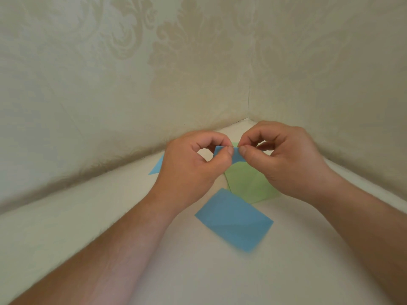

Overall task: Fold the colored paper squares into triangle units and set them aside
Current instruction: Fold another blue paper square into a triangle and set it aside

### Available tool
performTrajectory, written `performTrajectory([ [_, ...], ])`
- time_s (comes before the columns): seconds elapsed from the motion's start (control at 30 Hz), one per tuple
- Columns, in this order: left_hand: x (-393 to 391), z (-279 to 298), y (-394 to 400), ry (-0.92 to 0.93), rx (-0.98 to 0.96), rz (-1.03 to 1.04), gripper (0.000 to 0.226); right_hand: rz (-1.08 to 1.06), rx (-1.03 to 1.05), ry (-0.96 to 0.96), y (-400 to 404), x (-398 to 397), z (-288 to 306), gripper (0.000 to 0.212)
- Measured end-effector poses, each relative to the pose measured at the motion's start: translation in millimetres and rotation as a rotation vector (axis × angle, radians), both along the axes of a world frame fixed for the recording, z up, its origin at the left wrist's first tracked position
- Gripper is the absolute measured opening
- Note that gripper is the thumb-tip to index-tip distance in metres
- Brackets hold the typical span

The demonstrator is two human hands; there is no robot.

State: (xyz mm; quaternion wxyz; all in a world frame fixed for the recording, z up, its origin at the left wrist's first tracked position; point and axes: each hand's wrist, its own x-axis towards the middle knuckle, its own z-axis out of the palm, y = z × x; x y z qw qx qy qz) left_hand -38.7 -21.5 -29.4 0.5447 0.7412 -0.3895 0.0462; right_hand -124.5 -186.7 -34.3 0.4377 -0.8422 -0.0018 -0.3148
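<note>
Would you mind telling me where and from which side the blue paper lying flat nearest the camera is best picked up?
Probably at its near-right corner. The flat blue paper lies on the white table, and that corner points into bare surface, while its far edge overlaps the green paper. Come in low from the right, slide a fingertip under the corner, then pinch; both hands are busy with the small blue piece.

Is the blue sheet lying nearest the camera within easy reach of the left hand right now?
Probably yes, but not at once. The blue sheet lies bare on the table, just below the left hand, nothing over it. That hand and the right hand are both pinching a small blue piece, which must be released first.
</note>
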Motion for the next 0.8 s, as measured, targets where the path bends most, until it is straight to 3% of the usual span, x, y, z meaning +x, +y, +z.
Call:
performTrajectory([
  [0.8, 21.8, -2.5, 3.0, 0.126, -0.049, 0.02, 0.021, -0.054, 0.231, 0.086, -17.7, -0.5, 5.6, 0.019],
])
